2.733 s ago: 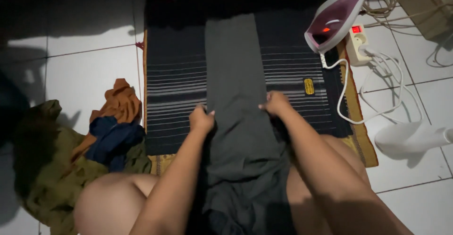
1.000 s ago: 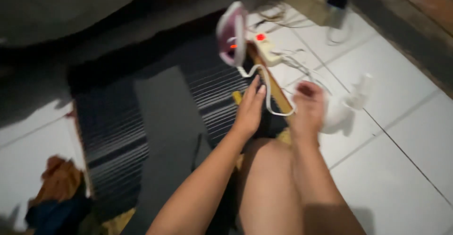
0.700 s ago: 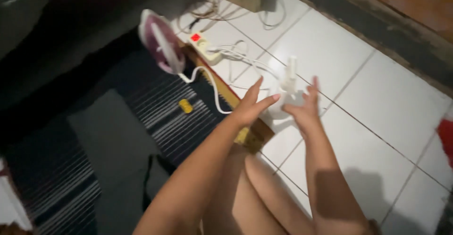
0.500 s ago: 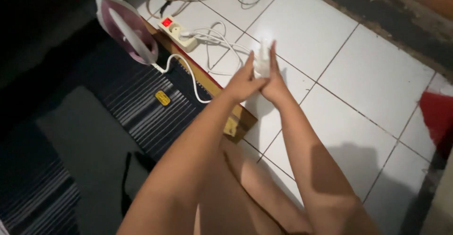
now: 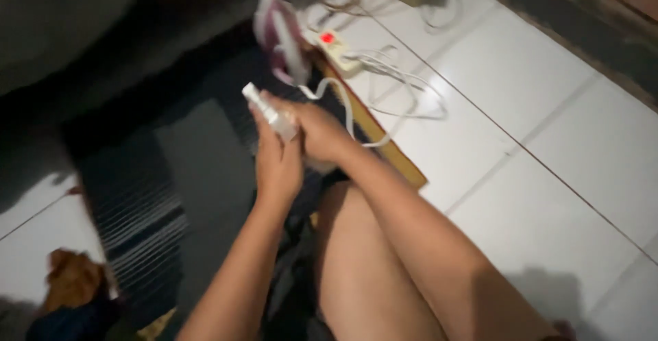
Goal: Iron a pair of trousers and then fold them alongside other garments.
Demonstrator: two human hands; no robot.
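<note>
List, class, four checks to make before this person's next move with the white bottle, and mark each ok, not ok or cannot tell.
1. White bottle held by both hands: left hand, right hand: ok.
2. Bottle over the grey garment: ok.
3. Iron stands on its heel, off the garment: ok.
4. Iron's cord clear of the hands: not ok, it runs close beside the right hand.
5. Nozzle direction: cannot tell, blurred.

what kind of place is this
Likely a home floor set up for ironing: an iron stands by a power strip on white tiles, and cloth lies on a striped mat.
</note>
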